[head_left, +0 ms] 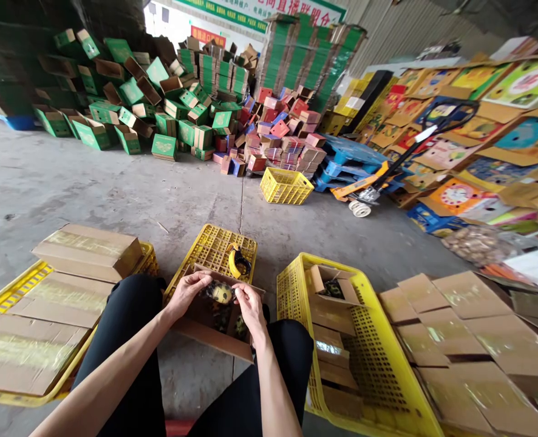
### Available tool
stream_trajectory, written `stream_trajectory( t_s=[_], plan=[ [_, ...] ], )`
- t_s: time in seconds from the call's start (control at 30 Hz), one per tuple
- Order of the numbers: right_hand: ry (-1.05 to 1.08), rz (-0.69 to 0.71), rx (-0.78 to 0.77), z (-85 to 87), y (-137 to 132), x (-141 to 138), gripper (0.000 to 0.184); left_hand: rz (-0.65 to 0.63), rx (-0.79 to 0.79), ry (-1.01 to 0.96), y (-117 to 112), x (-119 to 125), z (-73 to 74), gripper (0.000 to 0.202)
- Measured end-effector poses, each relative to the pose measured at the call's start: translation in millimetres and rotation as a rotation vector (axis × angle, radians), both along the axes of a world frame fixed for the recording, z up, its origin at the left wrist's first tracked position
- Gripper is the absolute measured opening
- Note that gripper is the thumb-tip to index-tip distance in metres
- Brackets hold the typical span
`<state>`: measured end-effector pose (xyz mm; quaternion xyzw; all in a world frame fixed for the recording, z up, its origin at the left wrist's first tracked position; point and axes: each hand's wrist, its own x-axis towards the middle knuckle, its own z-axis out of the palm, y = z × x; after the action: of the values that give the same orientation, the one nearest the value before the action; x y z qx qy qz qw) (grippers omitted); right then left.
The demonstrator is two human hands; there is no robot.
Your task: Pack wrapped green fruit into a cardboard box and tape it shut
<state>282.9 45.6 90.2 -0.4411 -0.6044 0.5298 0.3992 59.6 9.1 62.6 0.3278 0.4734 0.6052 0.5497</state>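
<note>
My left hand (pixel 187 294) and my right hand (pixel 249 307) are raised over an open cardboard box (pixel 217 342) between my knees. Pinched between the fingers of both is a dark-patterned package (pixel 220 292) with a yellowish round middle; its exact kind is unclear. Inside the box, below my hands, lie dark green mottled items (pixel 221 315), partly hidden. The box rests against a yellow plastic crate (pixel 205 240) with a grid surface. On that crate, just beyond my right hand, sits a yellow and black tape dispenser (pixel 238 261).
Taped cartons (pixel 91 246) fill a yellow crate at my left. A yellow crate (pixel 382 340) at my right holds smaller boxes, one open (pixel 335 285). More taped cartons (pixel 473 328) lie beyond it. Farther off are a pallet jack (pixel 369 188) and heaped green boxes (pixel 164 145).
</note>
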Motion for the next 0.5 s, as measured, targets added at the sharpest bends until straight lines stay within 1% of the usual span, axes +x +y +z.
stream_trajectory(
  t_s=[0.17,0.23,0.3,0.4,0.5],
  plan=[
    [-0.021,-0.007,-0.004,-2.6,0.1,0.6,0.037,-0.034,0.042,0.066,0.2,3.2,6.7,0.045],
    [-0.036,-0.004,-0.001,-3.1,-0.1,2.3,0.038,-0.073,0.071,0.083,0.2,4.5,7.8,0.043],
    [-0.073,-0.001,0.024,-3.6,-0.8,4.4,0.037,-0.139,0.093,0.111,-0.2,5.5,8.0,0.040],
    [-0.138,0.012,0.082,-3.4,-2.8,5.8,0.035,-0.247,0.127,0.222,-1.4,6.7,8.1,0.042],
    [-0.145,0.040,0.099,-1.6,-4.6,4.7,0.033,-0.273,0.149,0.346,-2.4,7.8,9.6,0.031]
  ],
)
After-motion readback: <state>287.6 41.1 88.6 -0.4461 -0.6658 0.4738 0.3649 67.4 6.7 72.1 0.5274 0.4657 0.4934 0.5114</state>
